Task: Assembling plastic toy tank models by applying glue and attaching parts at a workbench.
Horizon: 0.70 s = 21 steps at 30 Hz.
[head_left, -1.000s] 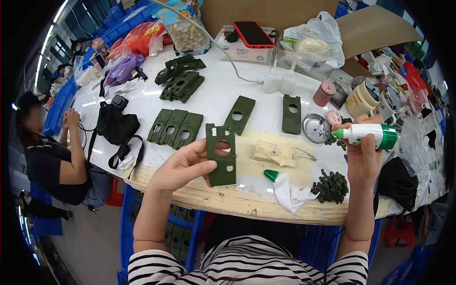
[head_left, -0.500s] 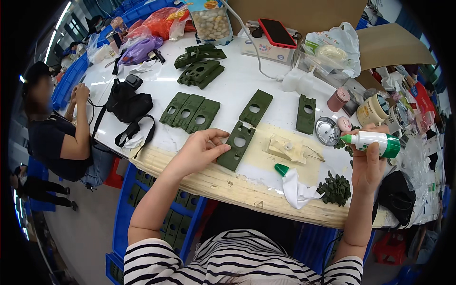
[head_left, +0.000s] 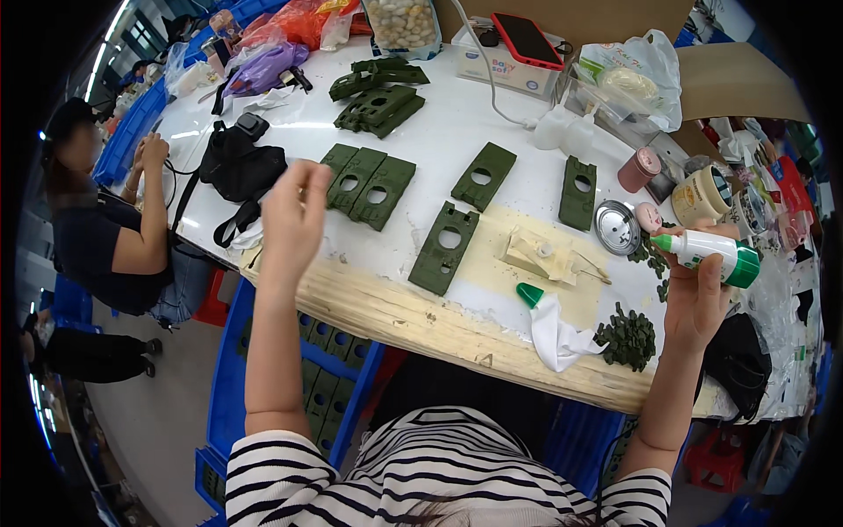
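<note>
right hand (head_left: 702, 299) around a white glue bottle (head_left: 708, 253), left hand (head_left: 292, 220) empty above green plates (head_left: 369, 182) on the table (head_left: 457, 123)

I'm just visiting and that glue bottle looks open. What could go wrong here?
The right hand holds the glue bottle sideways with its tip bare, over the table; its green cap lies apart on a white cloth. Glue might drip or dry at the tip. The green plate lies near the table edge, and the raised left hand could perhaps knock it off in passing.
</note>
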Available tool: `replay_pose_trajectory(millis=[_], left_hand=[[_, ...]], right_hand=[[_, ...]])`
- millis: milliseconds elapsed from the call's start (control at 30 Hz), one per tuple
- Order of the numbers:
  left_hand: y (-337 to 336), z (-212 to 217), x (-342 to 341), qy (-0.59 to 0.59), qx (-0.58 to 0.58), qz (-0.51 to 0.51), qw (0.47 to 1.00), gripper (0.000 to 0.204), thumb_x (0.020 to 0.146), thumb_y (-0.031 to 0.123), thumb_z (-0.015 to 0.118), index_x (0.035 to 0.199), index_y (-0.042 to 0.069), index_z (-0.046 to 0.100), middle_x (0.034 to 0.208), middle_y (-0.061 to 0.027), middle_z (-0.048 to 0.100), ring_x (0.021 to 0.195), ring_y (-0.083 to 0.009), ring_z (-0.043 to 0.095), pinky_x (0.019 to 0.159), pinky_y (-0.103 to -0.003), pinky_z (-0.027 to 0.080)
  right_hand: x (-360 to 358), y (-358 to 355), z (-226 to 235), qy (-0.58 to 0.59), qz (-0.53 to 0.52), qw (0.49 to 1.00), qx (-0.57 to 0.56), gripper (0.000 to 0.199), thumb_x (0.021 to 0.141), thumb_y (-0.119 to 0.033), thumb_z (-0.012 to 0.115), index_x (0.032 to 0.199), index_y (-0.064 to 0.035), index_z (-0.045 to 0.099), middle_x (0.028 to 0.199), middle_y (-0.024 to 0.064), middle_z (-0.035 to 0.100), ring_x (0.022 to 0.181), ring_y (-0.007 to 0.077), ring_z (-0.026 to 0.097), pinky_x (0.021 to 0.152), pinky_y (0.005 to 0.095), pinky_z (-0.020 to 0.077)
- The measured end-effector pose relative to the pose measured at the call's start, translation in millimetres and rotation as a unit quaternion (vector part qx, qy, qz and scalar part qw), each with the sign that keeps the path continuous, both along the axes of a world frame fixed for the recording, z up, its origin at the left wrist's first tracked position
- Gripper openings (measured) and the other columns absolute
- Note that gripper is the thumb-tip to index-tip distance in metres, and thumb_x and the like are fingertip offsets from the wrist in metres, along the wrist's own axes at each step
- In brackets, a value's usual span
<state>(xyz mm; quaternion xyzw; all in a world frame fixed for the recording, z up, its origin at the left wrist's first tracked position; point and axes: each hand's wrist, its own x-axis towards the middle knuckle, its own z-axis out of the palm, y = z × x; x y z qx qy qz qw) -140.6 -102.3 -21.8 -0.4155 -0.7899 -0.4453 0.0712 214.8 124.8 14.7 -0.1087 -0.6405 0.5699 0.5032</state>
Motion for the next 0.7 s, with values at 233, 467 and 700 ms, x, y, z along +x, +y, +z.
replay_pose_trajectory(millis=[233,467,700], left_hand=[[-23.9,21.8,-37.7,0.026,-0.048,0.088,0.995,0.042,0.098,0.036,0.043,0.088,-0.003,0.057,0.072,-0.0159,0.059,0.065,-0.0273,0.053,0.065,-0.036,0.043],[20.6,-2.2,16.7,0.188,-0.326,0.052,0.925,0.055,0.085,0.053,0.056,0.097,-0.001,0.055,0.092,-0.0222,0.06,0.09,-0.0366,0.054,0.081,-0.044,0.043],[33.2,4.4,-3.9,0.101,-0.366,0.058,0.923,0.069,0.077,0.065,0.059,0.097,-0.001,0.059,0.086,-0.0202,0.063,0.086,-0.0354,0.058,0.08,-0.041,0.046]], right_hand=[[6.6,9.7,-9.3,0.003,0.04,0.998,0.038,0.034,0.095,-0.025,0.053,0.117,-0.0006,0.044,0.102,0.0169,0.059,0.099,0.0314,0.062,0.09,0.0438,0.0505],[-2.2,1.1,-7.0,-0.014,0.016,0.999,0.032,0.033,0.091,-0.026,0.061,0.107,-0.0002,0.048,0.104,0.0097,0.049,0.096,0.022,0.058,0.088,0.0348,0.0459],[10.8,15.9,-16.5,0.005,0.02,0.999,0.025,0.033,0.093,-0.023,0.056,0.114,0.0021,0.049,0.111,0.0117,0.052,0.102,0.0297,0.06,0.091,0.0457,0.0501]])
